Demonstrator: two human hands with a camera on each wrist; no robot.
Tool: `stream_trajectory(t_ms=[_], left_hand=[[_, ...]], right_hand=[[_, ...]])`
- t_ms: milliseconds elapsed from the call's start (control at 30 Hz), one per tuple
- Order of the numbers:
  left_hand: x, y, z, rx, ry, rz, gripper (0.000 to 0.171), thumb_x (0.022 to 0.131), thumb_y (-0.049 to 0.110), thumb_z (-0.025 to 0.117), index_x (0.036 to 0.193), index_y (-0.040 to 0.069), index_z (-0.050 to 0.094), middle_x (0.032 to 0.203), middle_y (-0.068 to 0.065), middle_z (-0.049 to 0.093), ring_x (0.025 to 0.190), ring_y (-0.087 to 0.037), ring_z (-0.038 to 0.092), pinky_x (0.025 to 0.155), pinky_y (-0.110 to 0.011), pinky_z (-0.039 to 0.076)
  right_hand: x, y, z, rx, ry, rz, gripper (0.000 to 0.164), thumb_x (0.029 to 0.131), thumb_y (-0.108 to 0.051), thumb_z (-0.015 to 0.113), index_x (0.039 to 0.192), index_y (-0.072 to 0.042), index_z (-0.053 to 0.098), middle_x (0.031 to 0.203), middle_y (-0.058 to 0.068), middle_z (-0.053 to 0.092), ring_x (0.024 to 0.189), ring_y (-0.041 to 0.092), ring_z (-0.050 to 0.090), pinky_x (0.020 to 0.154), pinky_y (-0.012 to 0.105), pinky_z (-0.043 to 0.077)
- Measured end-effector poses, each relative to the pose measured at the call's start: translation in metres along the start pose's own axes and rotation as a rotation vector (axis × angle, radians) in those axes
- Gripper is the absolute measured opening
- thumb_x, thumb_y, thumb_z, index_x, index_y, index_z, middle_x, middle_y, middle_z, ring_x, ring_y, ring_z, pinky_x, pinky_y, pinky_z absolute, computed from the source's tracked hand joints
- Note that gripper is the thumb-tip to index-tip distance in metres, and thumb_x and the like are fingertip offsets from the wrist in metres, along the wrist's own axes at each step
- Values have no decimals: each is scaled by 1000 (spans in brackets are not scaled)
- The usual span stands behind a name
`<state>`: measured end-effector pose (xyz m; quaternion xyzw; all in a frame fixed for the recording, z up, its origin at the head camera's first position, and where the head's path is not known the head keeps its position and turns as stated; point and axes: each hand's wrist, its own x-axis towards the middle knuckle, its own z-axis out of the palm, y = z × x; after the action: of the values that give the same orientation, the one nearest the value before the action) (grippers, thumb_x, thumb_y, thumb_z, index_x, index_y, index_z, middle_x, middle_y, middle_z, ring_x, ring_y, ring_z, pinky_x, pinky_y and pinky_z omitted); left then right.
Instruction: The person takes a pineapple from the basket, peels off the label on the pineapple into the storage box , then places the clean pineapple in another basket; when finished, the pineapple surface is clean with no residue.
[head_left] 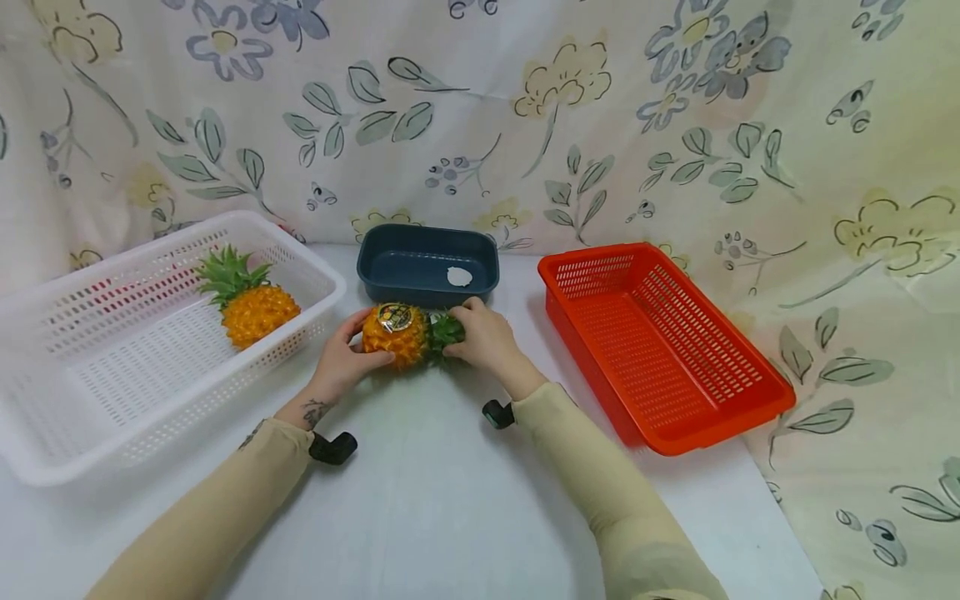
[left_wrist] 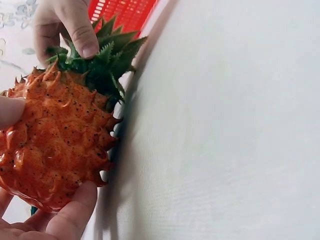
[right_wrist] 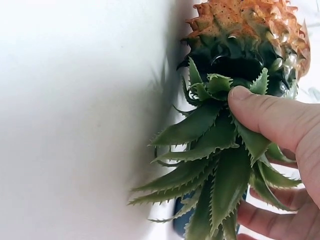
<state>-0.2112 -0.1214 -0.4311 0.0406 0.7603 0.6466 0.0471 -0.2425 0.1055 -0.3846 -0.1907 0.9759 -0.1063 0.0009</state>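
A small orange pineapple (head_left: 402, 348) lies on its side at the middle of the table, its green crown (right_wrist: 215, 160) pointing right. On its upper face is a round dark and yellow sticker (head_left: 395, 317). My left hand (head_left: 345, 358) grips the fruit's body from the left, thumb and fingers on opposite sides. With the right hand (head_left: 489, 337) I hold the crown, the thumb (right_wrist: 265, 115) pressed on the leaves near their base. The left wrist view shows the spiky orange skin (left_wrist: 55, 135) up close between my left fingers.
At left stands a white perforated basket (head_left: 112, 383) with another pineapple (head_left: 258, 317) inside. A dark blue tray (head_left: 405, 262) holding a white, roundish flat piece (head_left: 459, 276) sits just behind my hands. To the right is a red perforated basket (head_left: 637, 350). A floral cloth (head_left: 480, 108) hangs behind.
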Motion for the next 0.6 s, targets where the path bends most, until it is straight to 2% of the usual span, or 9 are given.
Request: stream_trajectory(t_ms=[367,467,600], left_hand=[[11,-2,-2,-40,49,-2,78,72,12,70,136,20,27,136,-9,28,103,-27,47,73,-19,46],[12,-2,-2,-45,56,-4,77,72,12,70,136,20,27,136,-9,29,104,-27,47,74,-18,45],[12,-3,-1,-51,53,8,77,73,11,69,136,19,27,136,-10,28,105,-28,47,73,-18,46]], right_hand=[[12,-2,3,-33,3,24,61,67,-44,70,119,-19,51,115,7,45,84,23,53,71,39,45],[14,-2,3,-51,-4,29,62,68,-45,69,121,-20,49,118,7,44,91,25,52,74,40,44],[15,-5,-5,-45,-54,52,68,67,-49,68,125,-21,45,125,9,40,104,29,44,78,44,41]])
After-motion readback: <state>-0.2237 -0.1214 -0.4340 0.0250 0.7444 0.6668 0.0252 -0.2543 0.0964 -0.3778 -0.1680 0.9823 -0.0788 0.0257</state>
